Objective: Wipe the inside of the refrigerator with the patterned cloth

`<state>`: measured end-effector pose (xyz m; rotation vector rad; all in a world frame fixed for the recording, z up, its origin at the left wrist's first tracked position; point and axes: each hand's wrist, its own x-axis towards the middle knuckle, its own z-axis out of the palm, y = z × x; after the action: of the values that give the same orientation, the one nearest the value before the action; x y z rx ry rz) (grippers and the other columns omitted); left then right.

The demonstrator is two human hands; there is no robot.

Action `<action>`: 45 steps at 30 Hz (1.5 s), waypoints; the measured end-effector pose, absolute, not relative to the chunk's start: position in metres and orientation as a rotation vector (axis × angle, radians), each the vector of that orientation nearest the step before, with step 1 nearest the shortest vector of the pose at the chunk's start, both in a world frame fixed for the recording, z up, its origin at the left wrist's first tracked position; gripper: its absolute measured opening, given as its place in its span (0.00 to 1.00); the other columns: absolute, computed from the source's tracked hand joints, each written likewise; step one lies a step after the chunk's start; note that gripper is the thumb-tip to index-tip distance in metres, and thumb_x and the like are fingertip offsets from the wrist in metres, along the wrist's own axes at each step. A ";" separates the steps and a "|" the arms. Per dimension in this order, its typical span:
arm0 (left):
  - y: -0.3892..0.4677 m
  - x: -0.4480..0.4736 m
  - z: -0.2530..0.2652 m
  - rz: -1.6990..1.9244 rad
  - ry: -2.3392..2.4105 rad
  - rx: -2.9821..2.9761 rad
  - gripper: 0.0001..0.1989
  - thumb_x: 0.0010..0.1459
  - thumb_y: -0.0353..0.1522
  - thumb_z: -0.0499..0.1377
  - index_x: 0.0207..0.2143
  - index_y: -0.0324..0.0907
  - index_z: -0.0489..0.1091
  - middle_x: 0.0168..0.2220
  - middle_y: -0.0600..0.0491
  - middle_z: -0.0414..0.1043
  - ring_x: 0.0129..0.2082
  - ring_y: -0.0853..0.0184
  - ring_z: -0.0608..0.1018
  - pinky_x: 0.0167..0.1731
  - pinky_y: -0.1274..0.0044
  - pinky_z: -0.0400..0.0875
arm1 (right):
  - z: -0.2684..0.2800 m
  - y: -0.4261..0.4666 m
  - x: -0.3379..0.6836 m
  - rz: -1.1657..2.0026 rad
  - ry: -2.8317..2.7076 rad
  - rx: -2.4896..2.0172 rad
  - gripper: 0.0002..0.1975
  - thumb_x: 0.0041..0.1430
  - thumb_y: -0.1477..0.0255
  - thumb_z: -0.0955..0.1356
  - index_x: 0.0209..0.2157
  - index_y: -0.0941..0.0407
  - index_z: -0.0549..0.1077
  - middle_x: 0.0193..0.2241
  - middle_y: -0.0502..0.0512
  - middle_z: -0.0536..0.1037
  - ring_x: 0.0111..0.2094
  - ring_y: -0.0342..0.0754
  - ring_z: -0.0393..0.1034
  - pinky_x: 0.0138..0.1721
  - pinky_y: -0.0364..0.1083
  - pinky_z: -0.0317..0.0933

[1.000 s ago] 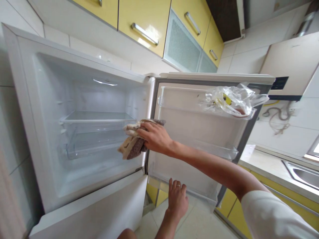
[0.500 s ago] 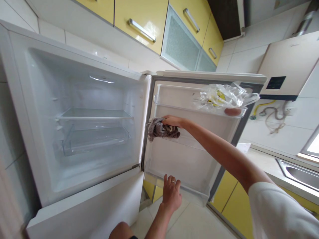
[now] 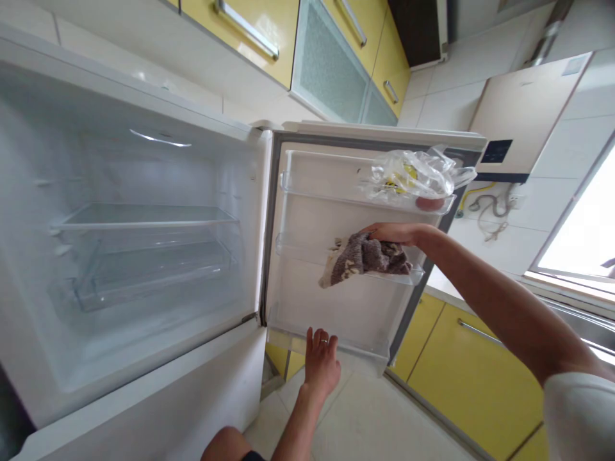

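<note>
My right hand [image 3: 391, 234] is closed on a bunched grey-brown cloth [image 3: 369, 253] with pale patches, held against the middle door shelf [image 3: 302, 246] of the opened fridge door [image 3: 307, 298]. One end of the cloth hangs down to the left. Lower down, my left hand [image 3: 323, 362], with a ring on one finger, has its fingers curled over the rim of the bottom door shelf [image 3: 355, 355]. Clear plastic bags [image 3: 432, 173] with yellow print and a reddish-brown round item [image 3: 430, 203] sit in the top door shelf.
The fridge compartment [image 3: 144, 333] stands open at left, with a glass shelf [image 3: 154, 216] and a clear drawer [image 3: 158, 282] inside. Yellow cabinets [image 3: 473, 365] and a sink [image 3: 590, 323] are to the right. A water heater [image 3: 519, 121] hangs on the wall.
My right hand has moved the cloth rightward along the middle door shelf, away from the hinge side. My left hand stays at the bottom shelf. The view has turned somewhat to the right.
</note>
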<state>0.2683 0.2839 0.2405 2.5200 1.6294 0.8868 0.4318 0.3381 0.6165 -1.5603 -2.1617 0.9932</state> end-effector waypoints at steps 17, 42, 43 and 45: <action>0.284 0.270 0.229 0.992 1.559 2.510 0.27 0.54 0.27 0.63 0.58 0.39 0.70 0.59 0.38 0.73 0.68 0.49 0.67 0.73 0.49 0.48 | 0.575 0.266 0.522 -0.560 -1.782 -1.120 0.20 0.54 0.72 0.64 0.47 0.55 0.79 0.47 0.62 0.81 0.51 0.60 0.76 0.56 0.58 0.68; 0.279 0.266 0.243 1.001 1.427 2.337 0.21 0.54 0.32 0.65 0.52 0.43 0.73 0.56 0.43 0.75 0.65 0.53 0.70 0.75 0.51 0.43 | 0.582 0.396 0.298 -0.624 -2.504 -0.625 0.31 0.58 0.84 0.59 0.63 0.58 0.68 0.67 0.62 0.65 0.69 0.51 0.58 0.69 0.54 0.54; 0.280 0.265 0.242 0.998 1.428 2.329 0.21 0.54 0.32 0.65 0.52 0.43 0.73 0.57 0.43 0.75 0.66 0.53 0.69 0.75 0.51 0.42 | 0.580 0.395 0.295 -0.642 -2.490 -0.601 0.32 0.59 0.84 0.59 0.64 0.57 0.68 0.68 0.62 0.65 0.70 0.51 0.57 0.69 0.54 0.55; 0.281 0.265 0.239 0.992 1.427 2.318 0.21 0.54 0.33 0.65 0.52 0.42 0.74 0.58 0.42 0.74 0.67 0.52 0.68 0.75 0.51 0.42 | 0.578 0.390 0.297 -0.708 -2.447 -0.508 0.31 0.60 0.84 0.59 0.64 0.58 0.68 0.68 0.63 0.64 0.71 0.52 0.55 0.69 0.55 0.56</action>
<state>0.2651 0.2814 0.2393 2.3176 1.4274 0.9921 0.2969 0.3900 0.5775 -0.5077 -2.4470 -0.7081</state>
